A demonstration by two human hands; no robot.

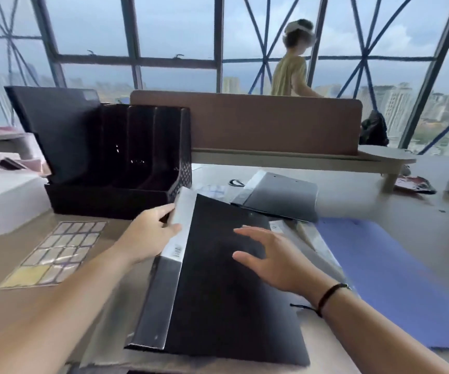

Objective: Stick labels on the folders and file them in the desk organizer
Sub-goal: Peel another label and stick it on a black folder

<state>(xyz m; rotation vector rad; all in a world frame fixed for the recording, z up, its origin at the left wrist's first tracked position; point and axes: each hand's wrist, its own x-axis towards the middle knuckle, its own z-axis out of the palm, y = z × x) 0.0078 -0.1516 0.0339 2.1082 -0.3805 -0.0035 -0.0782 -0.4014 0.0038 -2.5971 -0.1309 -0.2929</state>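
Head view shows the black folder (218, 279) lying on the desk just before the desk organizer (115, 163); left hand (147, 238) grips its spine, right hand (269, 257) hovers with fingers spread above its cover.

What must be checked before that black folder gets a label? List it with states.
1. Left hand grips the folder at its spine: ok.
2. Right hand free to pick a label, fingers spread over the cover: ok.
3. Label sheet within reach, flat on the desk left of the folder: ok.
4. Spine has bare space for a label: ok.
5. Organizer has free slots: ok, one folder stands at its left end.
6. Folder already labelled: cannot tell, the spine print is blurred.
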